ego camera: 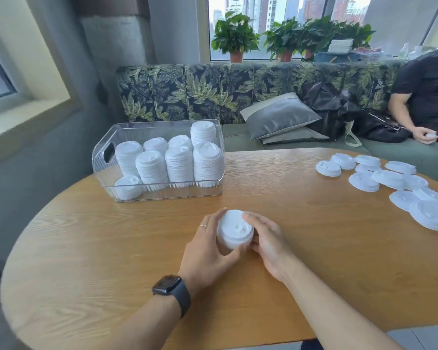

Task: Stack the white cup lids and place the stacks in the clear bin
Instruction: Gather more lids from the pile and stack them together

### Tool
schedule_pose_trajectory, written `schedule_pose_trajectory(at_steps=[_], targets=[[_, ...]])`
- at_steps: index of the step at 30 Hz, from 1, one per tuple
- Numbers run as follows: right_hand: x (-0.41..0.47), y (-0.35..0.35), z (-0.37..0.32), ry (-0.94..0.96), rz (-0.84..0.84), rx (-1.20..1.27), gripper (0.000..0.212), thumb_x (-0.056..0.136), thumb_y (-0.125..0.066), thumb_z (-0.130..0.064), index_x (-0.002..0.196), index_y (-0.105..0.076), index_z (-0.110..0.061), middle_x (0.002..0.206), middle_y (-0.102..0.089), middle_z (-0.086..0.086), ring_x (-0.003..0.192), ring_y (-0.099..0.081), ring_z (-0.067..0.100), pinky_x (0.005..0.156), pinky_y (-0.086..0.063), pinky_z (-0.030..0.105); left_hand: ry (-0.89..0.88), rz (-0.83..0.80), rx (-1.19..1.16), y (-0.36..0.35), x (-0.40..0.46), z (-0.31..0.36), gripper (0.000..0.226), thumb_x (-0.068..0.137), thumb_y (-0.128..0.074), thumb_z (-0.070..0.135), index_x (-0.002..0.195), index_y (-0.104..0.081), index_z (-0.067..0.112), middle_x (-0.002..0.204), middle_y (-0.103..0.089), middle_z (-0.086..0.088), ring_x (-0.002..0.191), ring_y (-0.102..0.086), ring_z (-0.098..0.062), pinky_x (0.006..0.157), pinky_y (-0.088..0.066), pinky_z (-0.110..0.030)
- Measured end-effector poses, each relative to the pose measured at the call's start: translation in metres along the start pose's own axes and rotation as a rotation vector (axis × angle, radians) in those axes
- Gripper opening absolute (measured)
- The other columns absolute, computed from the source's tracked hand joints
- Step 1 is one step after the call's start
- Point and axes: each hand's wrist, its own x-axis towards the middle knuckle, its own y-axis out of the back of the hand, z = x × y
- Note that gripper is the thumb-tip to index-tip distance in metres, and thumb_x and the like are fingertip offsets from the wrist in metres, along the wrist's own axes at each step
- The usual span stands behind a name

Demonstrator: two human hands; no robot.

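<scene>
A short stack of white cup lids (235,229) stands on the wooden table (111,248), held between both hands. My left hand (206,251) curls round its left side, thumb under the front. My right hand (266,238) wraps its right side, fingers over the far edge. The clear bin (159,193) sits at the back left of the table and holds several tall lid stacks (180,162), plus one short stack in its front left corner. Several loose white lids (390,180) lie scattered at the table's right.
A leaf-patterned sofa runs behind the table, with a grey cushion (278,117) and a black bag (339,109) on it. A person in a black shirt (425,94) sits at the far right. Potted plants (234,34) line the window sill.
</scene>
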Motion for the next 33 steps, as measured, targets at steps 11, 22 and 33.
schedule_pose_trajectory(at_steps=[11, 22, 33], targets=[[0.024, -0.110, 0.024, -0.036, -0.266, -0.099, 0.026, 0.098, -0.068, -0.024, 0.121, -0.071, -0.015, 0.101, -0.077, 0.010, 0.082, -0.072, 0.022, 0.071, -0.058, 0.032, 0.062, 0.021, 0.209, 0.103, -0.009, -0.074, 0.088, 0.079, -0.071, 0.065, 0.153, -0.027, 0.046, 0.145, -0.043, 0.021, 0.125, -0.049, 0.000, 0.090, -0.042, -0.015], [0.046, -0.158, 0.035, -0.076, -0.363, 0.004, 0.031, 0.092, -0.072, -0.018, 0.123, -0.072, -0.011, 0.113, -0.075, 0.020, 0.086, -0.067, 0.027, 0.077, -0.058, 0.034, 0.098, 0.066, 0.286, 0.141, 0.005, -0.105, 0.083, 0.080, -0.071, 0.071, 0.147, -0.034, 0.040, 0.144, -0.047, 0.017, 0.123, -0.053, -0.005, 0.088, -0.046, -0.021], [0.056, -0.160, 0.038, -0.104, -0.360, 0.049, 0.029, 0.095, -0.069, -0.021, 0.121, -0.075, -0.009, 0.111, -0.076, 0.014, 0.094, -0.071, 0.020, 0.070, -0.058, 0.031, -0.004, -0.124, 0.291, 0.155, 0.016, -0.110, 0.089, 0.081, -0.067, 0.069, 0.153, -0.023, 0.040, 0.149, -0.041, 0.018, 0.126, -0.053, -0.009, 0.099, -0.050, -0.035]])
